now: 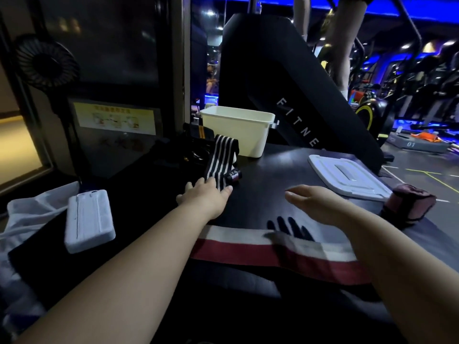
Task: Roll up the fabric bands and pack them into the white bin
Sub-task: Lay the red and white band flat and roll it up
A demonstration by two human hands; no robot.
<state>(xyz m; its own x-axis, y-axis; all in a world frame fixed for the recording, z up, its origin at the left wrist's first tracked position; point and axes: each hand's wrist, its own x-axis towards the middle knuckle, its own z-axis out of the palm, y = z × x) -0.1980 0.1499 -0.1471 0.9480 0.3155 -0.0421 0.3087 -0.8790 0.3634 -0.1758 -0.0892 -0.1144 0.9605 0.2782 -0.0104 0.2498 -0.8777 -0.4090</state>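
Black-and-white striped band (pixel 221 165) lies unrolled at the centre of the dark bench (pixel 268 170), just in front of the white bin (pixel 238 130). The left hand (pixel 206 194) rests straight fingers (pixel 211 182) on its near end. The right hand (pixel 320 204) hovers at centre right, fingers relaxed and holding nothing, its shadow on a red-and-white band (pixel 236 247) lying flat across the lower middle.
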